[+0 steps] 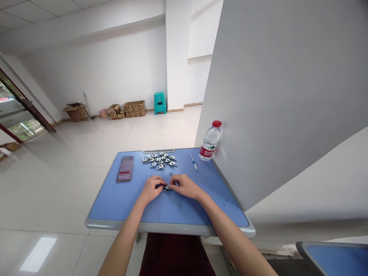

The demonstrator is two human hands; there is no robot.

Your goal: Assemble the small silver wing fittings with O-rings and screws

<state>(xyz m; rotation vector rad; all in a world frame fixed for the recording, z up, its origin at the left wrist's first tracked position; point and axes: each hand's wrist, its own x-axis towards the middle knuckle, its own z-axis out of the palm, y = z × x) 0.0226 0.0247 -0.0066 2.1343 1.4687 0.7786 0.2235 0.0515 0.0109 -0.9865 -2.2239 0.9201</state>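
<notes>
Between my two hands, low over the blue desk [126, 205], is a small shiny metal part [167, 188] with a dark spot on it. My left hand [152, 188] pinches it from the left, its fingers curled and partly hiding it. My right hand [182, 185] has thumb and forefinger pressed together at the part's right side; whether anything small sits between those fingertips is hidden. A little black ring [171, 174] lies just beyond my hands. Farther back spreads a pile of similar silvery metal parts [159, 160].
A screwdriver [194, 162] with a blue and clear handle lies right of the pile. Behind it a red-capped water bottle [211, 141] stands against the grey panel [273, 96]. At the desk's left is a blurred flat packet [125, 168]. Cardboard boxes [134, 109] and a green stool [160, 102] line the wall.
</notes>
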